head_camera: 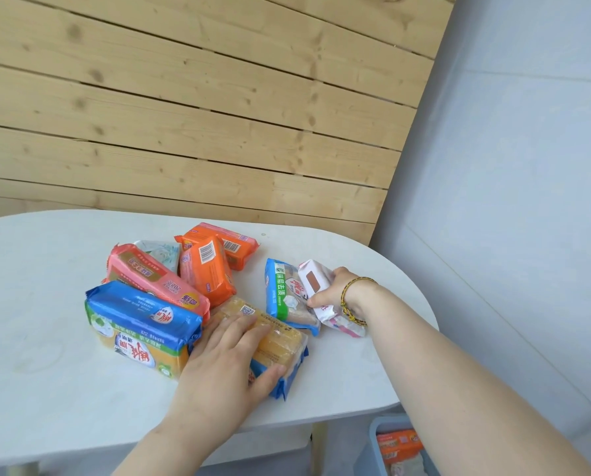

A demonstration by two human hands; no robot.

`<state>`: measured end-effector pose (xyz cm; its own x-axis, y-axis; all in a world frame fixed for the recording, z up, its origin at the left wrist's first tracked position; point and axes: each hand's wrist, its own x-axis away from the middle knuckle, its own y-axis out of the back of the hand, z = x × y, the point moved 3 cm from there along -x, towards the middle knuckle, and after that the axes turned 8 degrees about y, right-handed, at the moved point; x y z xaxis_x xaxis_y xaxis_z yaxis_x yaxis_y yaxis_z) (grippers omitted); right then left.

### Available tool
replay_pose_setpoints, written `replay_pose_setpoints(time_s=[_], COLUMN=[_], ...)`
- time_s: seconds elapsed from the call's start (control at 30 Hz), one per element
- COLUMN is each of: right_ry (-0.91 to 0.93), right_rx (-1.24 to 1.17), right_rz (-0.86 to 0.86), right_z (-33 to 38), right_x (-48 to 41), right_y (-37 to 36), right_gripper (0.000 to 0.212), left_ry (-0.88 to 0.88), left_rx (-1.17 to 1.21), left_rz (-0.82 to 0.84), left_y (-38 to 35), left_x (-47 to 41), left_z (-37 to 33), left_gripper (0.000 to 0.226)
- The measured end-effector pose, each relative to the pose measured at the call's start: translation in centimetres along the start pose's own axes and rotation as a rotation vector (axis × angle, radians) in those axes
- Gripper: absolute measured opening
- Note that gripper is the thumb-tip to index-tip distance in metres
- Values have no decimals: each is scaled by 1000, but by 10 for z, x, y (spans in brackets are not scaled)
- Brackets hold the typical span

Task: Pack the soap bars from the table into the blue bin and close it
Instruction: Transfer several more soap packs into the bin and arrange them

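Several wrapped soap bars lie in a loose pile on the white table (47,389). My left hand (225,359) grips a clear-wrapped yellow soap pack (280,341) at the front of the pile, thumb under its near edge. My right hand (335,290) is closed on a white and pink soap bar (316,280) at the right. Beside that lies a blue and green soap bar (282,293). The blue bin (383,427) stands on the floor at the lower right, open, with an orange soap bar (399,444) inside.
Left of my hands lie a large blue and yellow soap pack (139,324), a pink soap bar (150,280), two orange soap bars (208,269) and a pale green one (162,252). A wooden slat wall (184,115) rises behind the table; a pale wall stands on the right.
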<state>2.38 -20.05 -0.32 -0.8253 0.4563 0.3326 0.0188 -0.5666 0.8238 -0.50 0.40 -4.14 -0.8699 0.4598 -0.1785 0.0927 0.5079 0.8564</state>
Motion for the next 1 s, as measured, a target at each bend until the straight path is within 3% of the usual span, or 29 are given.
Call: replay_pose_setpoints(time_s=[0.2, 0.4, 0.67, 0.8, 0.9, 1.0], right_ry=[8, 81, 48, 57, 41, 25], right_rx=[32, -323, -580, -671, -772, -910], right_rz=[-28, -58, -55, 1, 35, 56], right_z=[4, -9, -26, -31, -39, -48], right_x=[2, 4, 3, -2, -8, -11], right_y=[0, -1, 4, 2, 2, 1], right_gripper=[66, 84, 76, 59, 36, 13], left_ry=[18, 144, 482, 599, 623, 696], left_rx=[-7, 217, 102, 208, 324, 591], left_rz=[43, 39, 362, 324, 355, 374], left_y=[3, 15, -7, -15, -23, -25], left_x=[0, -26, -110, -122, -125, -124], left_z=[-5, -27, -43, -50, -53, -53], left_gripper=[55, 41, 54, 62, 43, 25])
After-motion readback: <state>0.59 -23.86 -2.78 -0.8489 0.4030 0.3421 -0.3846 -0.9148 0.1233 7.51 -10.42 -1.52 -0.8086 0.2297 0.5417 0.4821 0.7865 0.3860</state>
